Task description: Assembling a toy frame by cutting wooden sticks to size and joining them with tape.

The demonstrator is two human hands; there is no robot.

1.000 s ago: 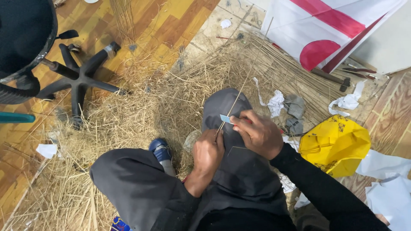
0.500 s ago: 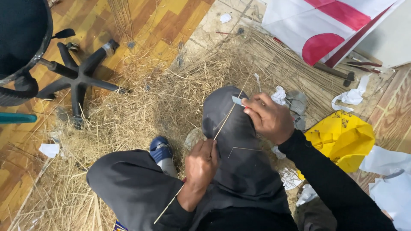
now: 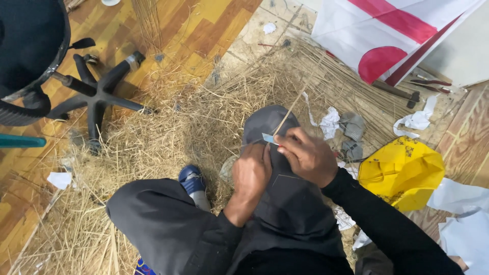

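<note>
I sit on the floor with my knees bent, in dark trousers. My left hand (image 3: pixel 252 173) rests on my right knee (image 3: pixel 265 122) and pinches the near end of a thin straw stalk (image 3: pixel 295 104). My right hand (image 3: pixel 305 155) is close beside it, gripping a small light-blue blade (image 3: pixel 268 138) held against the stalk. The stalk runs up and to the right from my hands, over the knee. Both hands nearly touch.
Loose straw (image 3: pixel 153 142) covers the floor around me, with a bundle of long stalks (image 3: pixel 351 81) behind. A black office chair base (image 3: pixel 97 91) stands at the left. A yellow bag (image 3: pixel 402 170), white scraps (image 3: pixel 331 122), a red-and-white sheet (image 3: pixel 397 35) and tools (image 3: pixel 407 94) lie at the right.
My right hand, which had drawn away up and to the right along the stalk, has come back next to my left hand on the knee.
</note>
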